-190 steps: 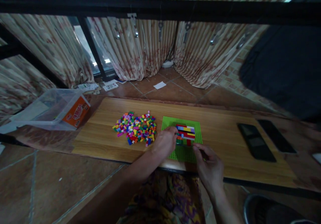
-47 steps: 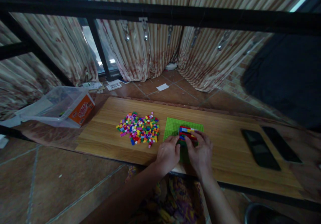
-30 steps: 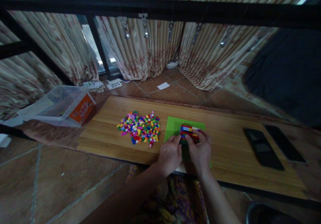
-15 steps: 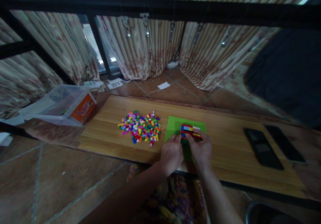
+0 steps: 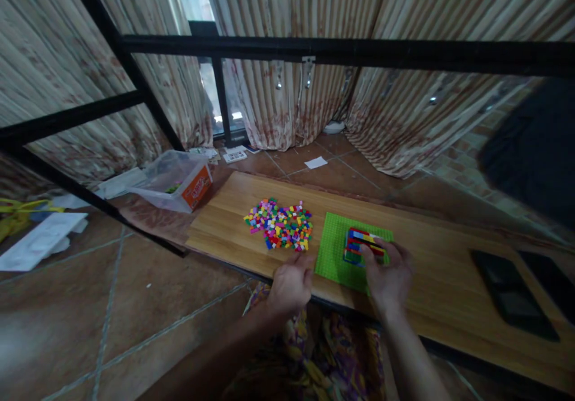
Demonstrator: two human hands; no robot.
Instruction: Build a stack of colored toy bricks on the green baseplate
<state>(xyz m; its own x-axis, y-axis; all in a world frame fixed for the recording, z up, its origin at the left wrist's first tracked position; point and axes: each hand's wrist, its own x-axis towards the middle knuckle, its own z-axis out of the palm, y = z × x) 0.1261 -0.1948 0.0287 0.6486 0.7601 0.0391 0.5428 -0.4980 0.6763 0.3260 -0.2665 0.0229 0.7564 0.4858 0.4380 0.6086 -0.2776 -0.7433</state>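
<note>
My right hand grips a small block-shaped build of toy bricks, with the thumb on its near side and the fingers over its right end. Red, blue, white, yellow and green show on the build, which is on a green studded baseplate. My left hand is at the table's front edge, just below a pile of loose, many-coloured bricks. Its fingers are loosely curled and slightly apart, and I see nothing in them. The fingertips point at the pile's lower right edge.
The wooden table also bears two dark flat phone-like slabs on the right. Beyond its left end stands a clear plastic box with an orange label. A black metal rail crosses before striped curtains.
My left hand has left the brick build and moved left toward the loose pile. My right hand stays on the build. The view has turned left, so the scene sits further right.
</note>
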